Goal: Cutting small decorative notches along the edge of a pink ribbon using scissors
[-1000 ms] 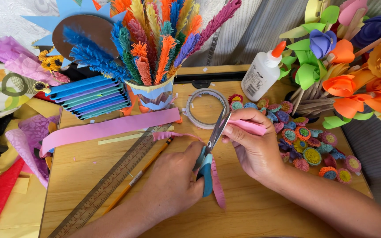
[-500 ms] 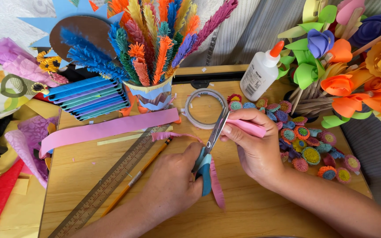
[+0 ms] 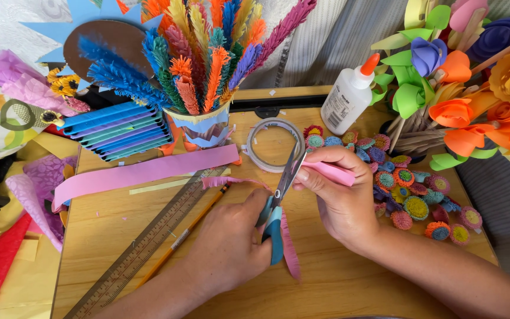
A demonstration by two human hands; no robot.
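You hold a folded pink paper strip (image 3: 332, 173) pinched between thumb and fingers of your right hand (image 3: 343, 204), above the middle of the wooden board (image 3: 349, 283). The fringed part of the same strip (image 3: 289, 251) hangs down past the scissors and trails onto the board. Your left hand (image 3: 231, 242) is closed through the blue handles of the scissors (image 3: 280, 201), blades slightly parted, their tips at the strip's edge just beside your right thumb.

To cut well, I'd judge you should keep the strip taut and flat between your fingers, take short snips that stop before the folded edge, and space them evenly. Feed the paper toward the blades rather than chasing it with the scissors. Keep your right fingertips behind the cutting line; they sit very close to the blades.

Just behind the scissor tips lies a roll of clear tape (image 3: 274, 143), near enough to catch the blade points if you push forward. To your left, a pencil (image 3: 187, 233) and a ruler (image 3: 149, 245) lie diagonally, with a long pink strip (image 3: 143, 173) above them. Finished fringed paper flowers (image 3: 405, 195) crowd the board at your right wrist, so the trailing fringe could sweep them. A glue bottle (image 3: 349, 97) and a cup of fringed paper stems (image 3: 202, 127) stand farther back.
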